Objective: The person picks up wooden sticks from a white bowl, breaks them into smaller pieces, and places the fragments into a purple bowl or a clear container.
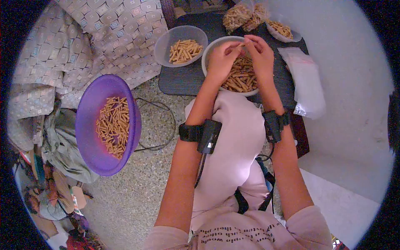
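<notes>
Over a white bowl (205, 66) full of short brown sticks (239, 79), my two hands are close together with their fingertips nearly meeting. My left hand (223, 58) pinches thumb against fingers at what looks like one small brown stick (241, 45). The fingers of my right hand (261, 54) are curled and closed on the other side of that piece. It is small and partly covered by the fingertips. Just left of this bowl stands a translucent bowl (160, 54) with a layer of paler short sticks (184, 51).
The bowls stand on a dark table (183, 83). Behind are filled clear bags (243, 17) and a small bowl of sticks (281, 30). A white plastic packet (306, 79) lies at the right. A purple tub (85, 125) of sticks and a black cable (173, 121) are at left.
</notes>
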Tool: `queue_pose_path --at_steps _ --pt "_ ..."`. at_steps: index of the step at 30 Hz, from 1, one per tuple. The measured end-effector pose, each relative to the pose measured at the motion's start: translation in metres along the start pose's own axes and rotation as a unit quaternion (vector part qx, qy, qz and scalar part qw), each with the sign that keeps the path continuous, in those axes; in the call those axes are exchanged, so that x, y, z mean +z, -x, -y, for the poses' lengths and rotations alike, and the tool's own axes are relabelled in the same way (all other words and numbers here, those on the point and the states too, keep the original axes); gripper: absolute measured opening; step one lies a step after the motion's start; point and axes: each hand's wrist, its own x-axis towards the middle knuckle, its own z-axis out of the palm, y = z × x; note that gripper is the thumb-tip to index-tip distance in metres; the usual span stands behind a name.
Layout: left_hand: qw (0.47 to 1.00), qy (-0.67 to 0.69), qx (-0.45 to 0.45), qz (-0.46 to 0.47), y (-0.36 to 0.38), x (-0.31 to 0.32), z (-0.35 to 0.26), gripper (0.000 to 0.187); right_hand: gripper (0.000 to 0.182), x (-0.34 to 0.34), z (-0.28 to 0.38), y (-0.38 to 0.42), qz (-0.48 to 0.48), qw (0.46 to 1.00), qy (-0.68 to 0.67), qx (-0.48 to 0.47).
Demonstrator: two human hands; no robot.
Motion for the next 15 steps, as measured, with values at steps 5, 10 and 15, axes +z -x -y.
queue_pose_path --at_steps 5,10,15 --pt "0.992 0.109 0.014 -0.055 -0.004 -0.002 0.003 0.021 0.025 0.000 -0.007 -0.001 0.053 0.997 0.033 0.035" --pt "0.986 0.132 -0.047 -0.087 -0.006 -0.014 -0.002 0.017 0.029 0.002 -0.001 0.001 0.133 0.988 0.060 0.049" --pt "0.940 0.211 -0.004 -0.269 -0.004 -0.015 -0.006 0.029 0.035 0.006 -0.006 0.008 0.189 0.939 0.285 -0.031"
